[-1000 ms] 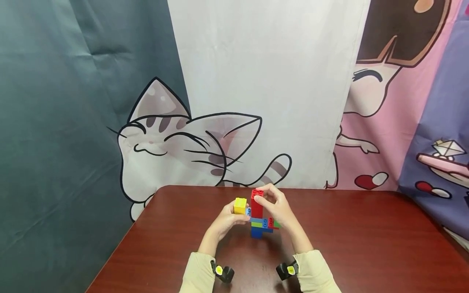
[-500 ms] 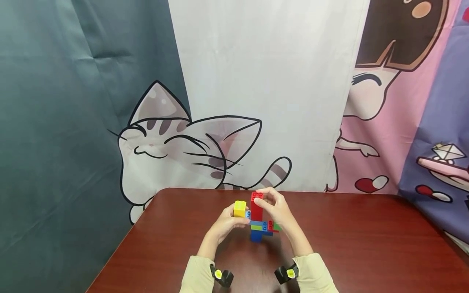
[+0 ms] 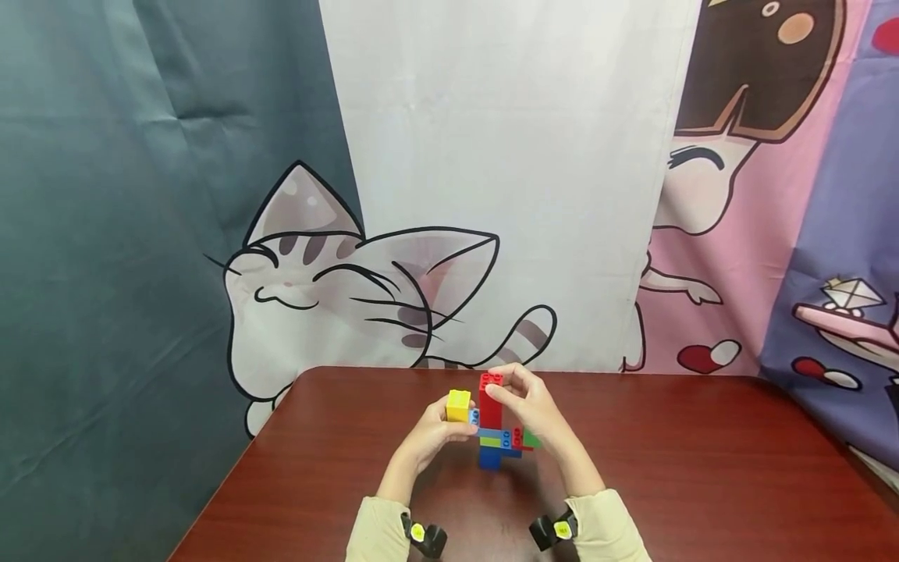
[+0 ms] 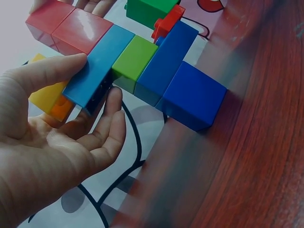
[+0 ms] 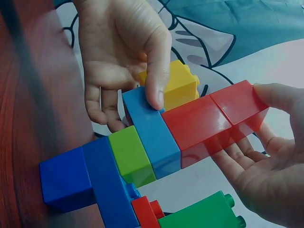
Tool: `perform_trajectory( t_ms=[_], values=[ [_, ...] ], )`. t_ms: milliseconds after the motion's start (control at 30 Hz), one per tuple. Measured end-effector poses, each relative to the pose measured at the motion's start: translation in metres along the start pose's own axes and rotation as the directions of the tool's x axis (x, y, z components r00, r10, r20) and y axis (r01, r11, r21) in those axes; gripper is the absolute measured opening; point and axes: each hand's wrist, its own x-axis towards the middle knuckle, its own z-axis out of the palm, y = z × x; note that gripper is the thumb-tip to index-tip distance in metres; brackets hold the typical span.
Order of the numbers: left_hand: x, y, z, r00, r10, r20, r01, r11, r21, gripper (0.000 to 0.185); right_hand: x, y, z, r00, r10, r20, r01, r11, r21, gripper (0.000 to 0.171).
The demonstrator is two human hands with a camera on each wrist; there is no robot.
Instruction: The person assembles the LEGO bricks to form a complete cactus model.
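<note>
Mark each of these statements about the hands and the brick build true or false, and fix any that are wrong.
1. The left hand holds the light-blue bar beside the yellow brick. True.
2. The red column lies flat on the table. False: it stands upright, with the right hand holding its top.
3. A green brick sticks out on the build's right side. True.
4. The build's bottom brick is yellow. False: the bottom brick is a dark-blue brick.
</note>
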Motion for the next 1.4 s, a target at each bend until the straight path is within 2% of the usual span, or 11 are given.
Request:
perform_trajectory(
  t_ms=[300, 500, 667, 933, 1400],
  values=[
    [-0.002, 0.0, 0.0, 1.0, 0.006, -0.006, -0.006, 1.0, -0.003, 0.058, 0.002, 0.004, -0.004, 0.999, 0.002, 0.032, -0.001, 1.0, -0.019, 0.034],
    [-0.002, 0.0, -0.001, 1.0, 0.013, -0.006, -0.013, 1.0, 0.002, 0.055, 0.003, 0.007, -0.008, 0.994, -0.077, 0.079, 0.084, 0.992, -0.091, 0.037],
    [-0.003, 0.0, -0.001, 1.0, -0.002, -0.017, 0.002, 1.0, -0.003, 0.056, 0.002, 0.006, -0.012, 0.986, -0.12, 0.112, 0.137, 0.979, -0.151, 0.047],
    [0.0, 0.0, 0.0, 1.0, 0.018, -0.01, -0.018, 1.0, 0.024, 0.054, 0.002, 0.006, -0.013, 0.99, -0.127, 0.067, 0.136, 0.978, -0.157, 0.045],
    [0.0, 0.007, 0.005, 0.998, 0.056, -0.031, -0.055, 0.998, 0.011, 0.061, 0.0, 0.003, -0.018, 0.986, -0.165, -0.026, 0.16, 0.977, -0.142, 0.044]
  ],
)
